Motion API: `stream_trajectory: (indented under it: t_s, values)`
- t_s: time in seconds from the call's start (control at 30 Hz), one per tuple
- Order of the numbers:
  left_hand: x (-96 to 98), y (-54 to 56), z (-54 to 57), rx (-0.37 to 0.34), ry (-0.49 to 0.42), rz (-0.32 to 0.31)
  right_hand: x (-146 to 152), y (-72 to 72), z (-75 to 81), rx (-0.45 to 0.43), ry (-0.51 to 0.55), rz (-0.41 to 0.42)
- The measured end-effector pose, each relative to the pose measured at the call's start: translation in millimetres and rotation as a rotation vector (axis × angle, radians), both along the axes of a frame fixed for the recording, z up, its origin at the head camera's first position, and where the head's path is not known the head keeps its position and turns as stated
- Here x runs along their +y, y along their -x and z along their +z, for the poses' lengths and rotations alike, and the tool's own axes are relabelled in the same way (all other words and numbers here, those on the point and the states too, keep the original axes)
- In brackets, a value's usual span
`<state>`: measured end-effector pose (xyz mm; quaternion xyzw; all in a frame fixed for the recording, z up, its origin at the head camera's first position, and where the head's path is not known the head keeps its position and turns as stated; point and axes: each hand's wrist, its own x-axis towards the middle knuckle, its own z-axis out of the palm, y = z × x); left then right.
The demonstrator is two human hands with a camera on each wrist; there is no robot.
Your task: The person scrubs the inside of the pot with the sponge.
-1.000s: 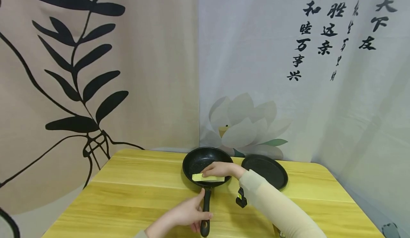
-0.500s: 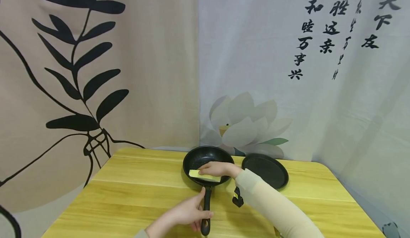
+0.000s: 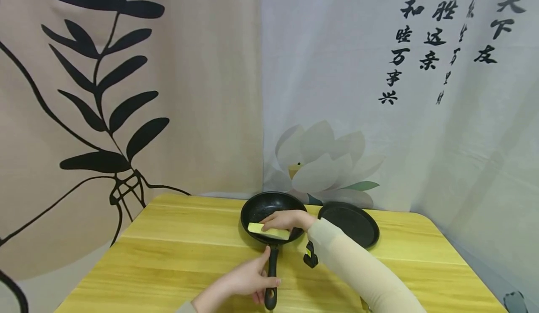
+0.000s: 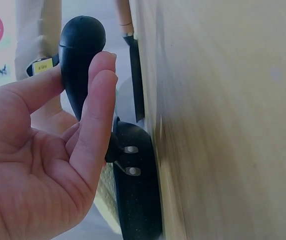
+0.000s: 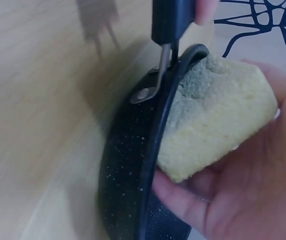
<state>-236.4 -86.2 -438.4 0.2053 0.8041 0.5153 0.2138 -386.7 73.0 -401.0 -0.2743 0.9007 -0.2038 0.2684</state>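
A black frying pan (image 3: 261,205) with pale speckles sits near the table's back edge, its handle (image 3: 273,261) pointing toward me. My left hand (image 3: 248,280) holds that handle between thumb and fingers; in the left wrist view the fingers (image 4: 100,115) lie along its side. Inside the pan, my right hand (image 3: 286,220) grips a yellow block sponge (image 3: 268,231) from above, at the side nearest the handle. The right wrist view shows the sponge (image 5: 222,115) against the pan's inner wall, with a greyish, darkened face toward the pan.
To the right stands a flat black round pan (image 3: 351,224), partly behind my right sleeve (image 3: 358,266). A wooden handle (image 4: 124,15) shows beside it in the left wrist view. Behind the wooden table (image 3: 168,247) hangs a printed curtain (image 3: 210,93).
My right hand has slid the sponge slightly left and away from me inside the pan, mostly in the first half second. The left hand keeps its hold on the handle.
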Motion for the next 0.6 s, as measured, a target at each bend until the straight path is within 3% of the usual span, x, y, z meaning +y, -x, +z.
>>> stream_trajectory:
  t_s: [0.23, 0.6]
  values:
    - [-1.3, 0.4, 0.1, -0.003, -0.001, -0.006, -3, 2.5, 0.3, -0.009, -0.009, 0.006]
    - [-1.6, 2.4, -1.8, -0.007, -0.001, -0.008, -14, -0.3, -2.8, -0.046, 0.091, -0.031]
